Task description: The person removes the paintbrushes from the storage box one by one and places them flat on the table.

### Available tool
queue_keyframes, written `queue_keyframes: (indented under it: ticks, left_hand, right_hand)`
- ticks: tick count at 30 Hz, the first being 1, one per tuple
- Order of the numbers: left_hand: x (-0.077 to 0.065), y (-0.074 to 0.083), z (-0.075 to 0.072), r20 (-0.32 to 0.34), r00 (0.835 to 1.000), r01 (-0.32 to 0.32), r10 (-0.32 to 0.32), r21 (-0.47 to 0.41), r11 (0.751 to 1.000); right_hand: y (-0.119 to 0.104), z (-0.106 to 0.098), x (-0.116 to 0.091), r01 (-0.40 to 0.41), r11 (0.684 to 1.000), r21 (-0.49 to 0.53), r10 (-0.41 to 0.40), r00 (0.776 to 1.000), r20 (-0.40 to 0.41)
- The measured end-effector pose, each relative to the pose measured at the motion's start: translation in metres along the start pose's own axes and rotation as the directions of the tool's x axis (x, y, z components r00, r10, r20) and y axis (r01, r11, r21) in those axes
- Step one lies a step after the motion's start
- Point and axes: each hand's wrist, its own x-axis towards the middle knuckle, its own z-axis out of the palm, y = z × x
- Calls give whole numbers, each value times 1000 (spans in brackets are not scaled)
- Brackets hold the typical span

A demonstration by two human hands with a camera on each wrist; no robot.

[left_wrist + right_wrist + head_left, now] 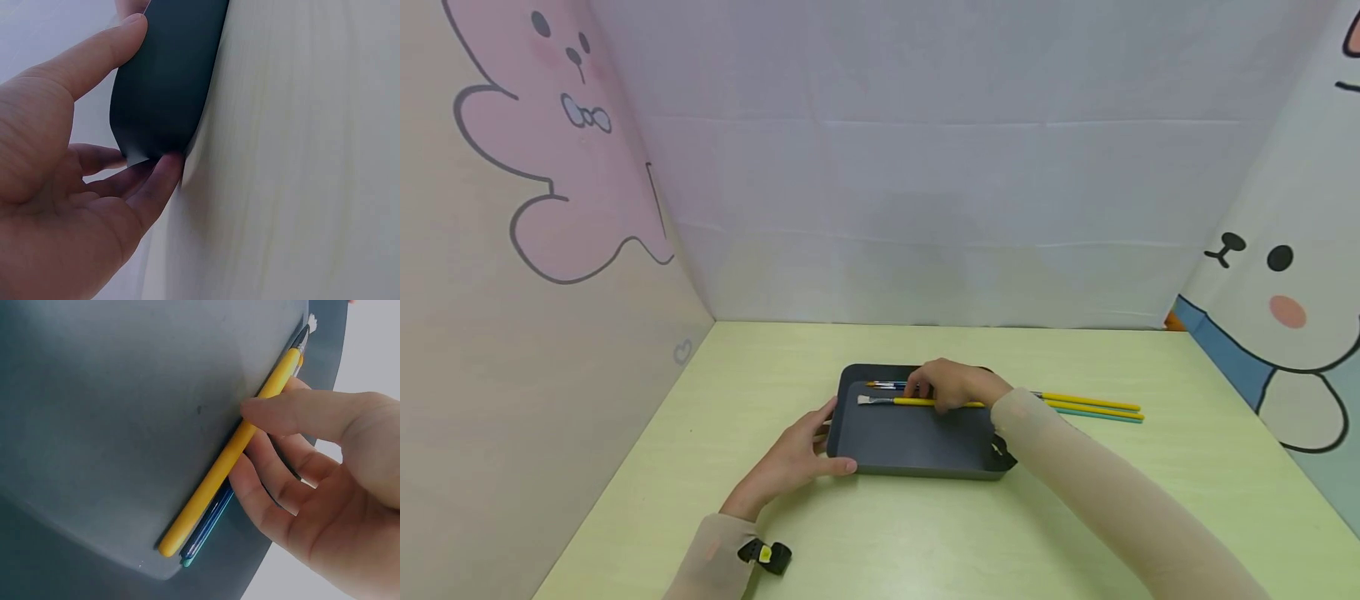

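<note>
A dark grey rectangular tray (917, 446) lies on the table in the head view. My left hand (801, 454) holds its left end, the thumb at the near corner and the fingers around the side; the left wrist view shows the fingertips curled at the tray wall (165, 75). Over the tray's far part, my right hand (951, 385) pinches a yellow-handled paintbrush (219, 469) between thumb and fingers. Its pale flat bristles (865, 400) point left. Alongside it in the tray lie thinner brushes (883, 384), one with a dark blue handle (209, 522), partly hidden by the hand.
To the right of the tray, several more paintbrushes with yellow and teal handles (1101, 407) lie on the pale yellow table (880, 533), their other ends behind the right sleeve. A pale curtain (880, 183) hangs behind, and walls with cartoon animals stand at both sides.
</note>
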Motion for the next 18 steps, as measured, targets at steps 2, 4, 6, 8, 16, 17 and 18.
queue_keyframes:
  ticks: [2,4,6,8,16,17,18]
  left_hand:
    - [0,0,0,5,1000,-2,2,-4,1000]
    - [0,0,0,10,1000,-6,6,-5,1000]
    - [1,1,-1,15,1000,-10,10,-3,1000]
    - [1,1,-1,17,1000,-11,11,-3,1000]
    - [2,1,-2,19,1000,-6,6,-11,1000]
    - [2,0,-2,20,1000,-6,6,-10,1000]
    - [2,0,-2,21,1000,-8,8,-10,1000]
  right_hand:
    - [0,0,0,-3,1000,-3,3,1000,1]
    - [0,0,-1,-4,1000,-2,4,1000,1]
    - [0,-1,-1,-9,1000,2,9,1000,2]
    - [0,-1,0,-17,1000,13,17,1000,3]
    - [2,-2,2,-12,999,38,12,1000,-2]
    - [2,-2,2,-9,999,38,9,1000,-3]
    - [3,-3,1,-8,999,38,8,1000,-2]
